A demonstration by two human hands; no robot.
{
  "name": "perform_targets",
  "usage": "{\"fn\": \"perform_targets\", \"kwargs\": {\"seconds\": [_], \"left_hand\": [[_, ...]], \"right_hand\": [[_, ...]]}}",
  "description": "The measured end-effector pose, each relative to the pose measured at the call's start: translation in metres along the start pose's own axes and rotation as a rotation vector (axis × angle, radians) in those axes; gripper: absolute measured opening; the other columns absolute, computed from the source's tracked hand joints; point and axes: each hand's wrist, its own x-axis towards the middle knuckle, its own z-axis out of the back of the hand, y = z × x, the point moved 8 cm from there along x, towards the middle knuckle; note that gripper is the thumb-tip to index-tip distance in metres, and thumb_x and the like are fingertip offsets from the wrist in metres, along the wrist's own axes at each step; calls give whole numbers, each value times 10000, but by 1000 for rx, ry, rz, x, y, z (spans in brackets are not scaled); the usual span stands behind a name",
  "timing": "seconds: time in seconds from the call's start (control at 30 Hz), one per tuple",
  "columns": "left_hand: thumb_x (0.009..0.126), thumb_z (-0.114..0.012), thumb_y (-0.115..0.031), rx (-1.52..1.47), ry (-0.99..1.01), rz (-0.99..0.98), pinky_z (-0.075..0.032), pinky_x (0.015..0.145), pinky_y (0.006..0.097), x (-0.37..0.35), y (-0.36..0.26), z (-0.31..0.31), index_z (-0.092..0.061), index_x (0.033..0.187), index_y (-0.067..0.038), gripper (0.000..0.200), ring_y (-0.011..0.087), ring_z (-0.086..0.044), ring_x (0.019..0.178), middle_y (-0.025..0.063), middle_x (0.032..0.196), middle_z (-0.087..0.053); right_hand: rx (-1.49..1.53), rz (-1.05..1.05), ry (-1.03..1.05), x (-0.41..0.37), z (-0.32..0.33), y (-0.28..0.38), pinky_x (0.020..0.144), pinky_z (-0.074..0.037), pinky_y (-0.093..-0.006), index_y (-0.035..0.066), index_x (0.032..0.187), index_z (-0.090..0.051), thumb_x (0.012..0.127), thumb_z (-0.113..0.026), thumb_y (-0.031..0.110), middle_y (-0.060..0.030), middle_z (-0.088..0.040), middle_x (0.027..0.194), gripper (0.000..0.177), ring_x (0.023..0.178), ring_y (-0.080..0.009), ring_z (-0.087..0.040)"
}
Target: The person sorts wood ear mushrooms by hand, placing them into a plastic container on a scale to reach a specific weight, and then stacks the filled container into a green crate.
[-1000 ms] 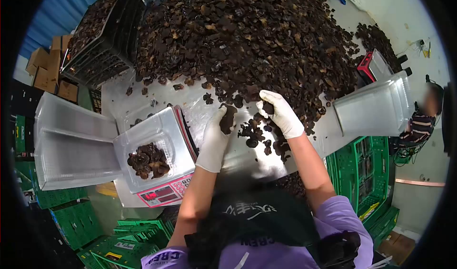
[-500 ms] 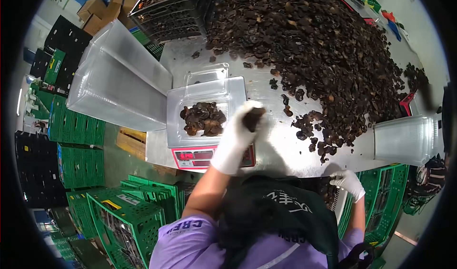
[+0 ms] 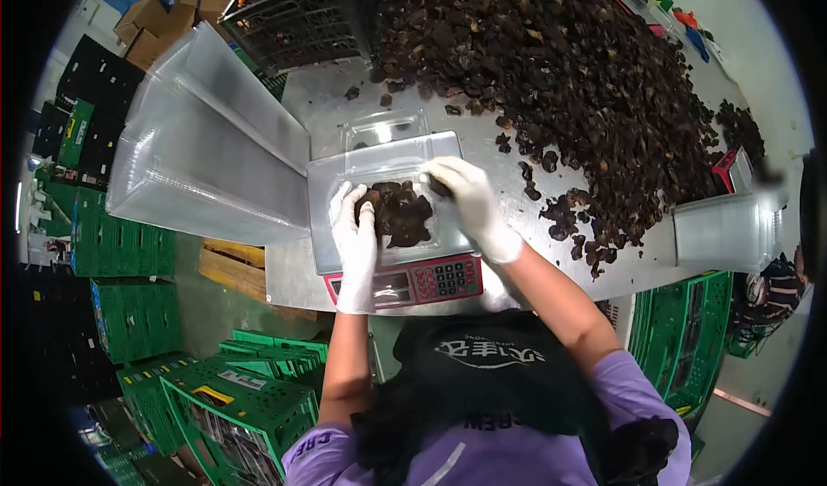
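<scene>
A clear plastic tray (image 3: 438, 238) with dark wood ear mushrooms (image 3: 403, 219) in it rests on the metal platform of a red scale (image 3: 446, 281). My gloved left hand (image 3: 351, 228) is at the tray's left side, its thumb and fingers closed around a brownish mushroom piece at the edge of the heap. On the right side, my gloved right hand (image 3: 469, 195) has its fingers bent over a dark mushroom piece (image 3: 438, 186), which they partly hide. Behind the tray lies another clear tray or lid (image 3: 386, 133). The scale's display is partly covered by my left wrist.
Tall stacks of clear trays (image 3: 207, 150) stand left of the scale. A large mushroom pile (image 3: 551, 73) covers the table's back and right. A black crate (image 3: 297, 25) stands at the back left, more clear trays (image 3: 724, 232) at the right. Green crates (image 3: 241, 400) lie below the table.
My left hand, which held a dark clump over the scale's right side, has moved to the tray's left side. My right hand has come from the table's front edge to the tray's right side.
</scene>
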Motion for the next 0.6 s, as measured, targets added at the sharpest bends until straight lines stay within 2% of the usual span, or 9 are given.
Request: {"fn": "perform_targets", "kwargs": {"seconds": [0.03,0.1,0.17,0.2,0.27,0.37,0.5,0.57,0.6], "left_hand": [[865,-534,-35,-7,11,10,-331,1062,379,-3,-2,-1,-625,1114,5,269,325,-469,1224,182,1290,-521],[877,-524,-60,122,-87,-141,-313,1076,388,-4,-19,7,-604,1157,4,298,330,-455,1243,189,1322,-505],[897,-498,-61,119,-64,-118,-306,1085,396,-3,-16,10,-580,1210,1,329,327,-443,1263,188,1335,-500],[905,-486,-54,-57,-30,-57,-300,1091,399,-2,-5,10,-576,1222,-1,334,324,-439,1268,183,1334,-504],[927,-454,-44,-299,20,99,-283,1106,402,-3,19,7,-566,1250,-5,343,315,-426,1291,173,1335,-513],[931,-460,-51,-318,50,9,-271,1113,403,-6,26,10,-566,1251,-8,340,317,-412,1309,171,1351,-505],[921,-532,-113,241,245,-253,-260,1112,443,-17,-6,-3,-548,1265,-9,359,380,-357,1339,223,1399,-439],[906,-553,-90,203,207,-323,-261,1112,443,-18,-7,-1,-497,1312,-2,419,376,-344,1347,226,1415,-418],[907,-554,-69,93,181,-286,-261,1114,428,-14,-10,5,-482,1327,-1,431,362,-354,1345,214,1423,-414]], "right_hand": [[-64,-79,-29,8,-9,-20,779,-454,-250,-42,992,-651,905,-555,104,-69,-624,933,195,867,-136,-580],[-317,170,-7,11,-22,-12,824,-450,-262,-34,1008,-655,919,-538,103,-72,-621,987,201,915,-157,-584],[-350,187,4,13,-23,-17,860,-437,-269,-35,1010,-654,929,-524,104,-76,-618,1009,207,956,-162,-575],[-369,202,11,11,-24,-17,897,-425,-275,-37,1012,-653,938,-509,104,-80,-614,1032,214,998,-168,-566],[-278,149,-9,9,-18,-18,922,-411,-278,-44,1019,-648,945,-493,105,-91,-608,1046,228,1020,-172,-557],[-119,63,-38,7,-11,-19,978,-373,-283,-56,1047,-639,961,-456,117,-113,-591,1097,266,1090,-176,-527],[-560,216,56,0,-24,-10,1018,-366,-351,9,1100,-644,929,-500,127,-126,-599,1195,253,1174,-262,-516],[-1060,404,154,-14,-46,-10,1049,-336,-403,48,1126,-639,898,-555,130,-124,-604,1208,257,1201,-301,-499],[-1065,438,99,-21,-47,1,1060,-317,-452,71,1093,-655,875,-602,197,-103,-607,1191,257,1175,-283,-521]]}}
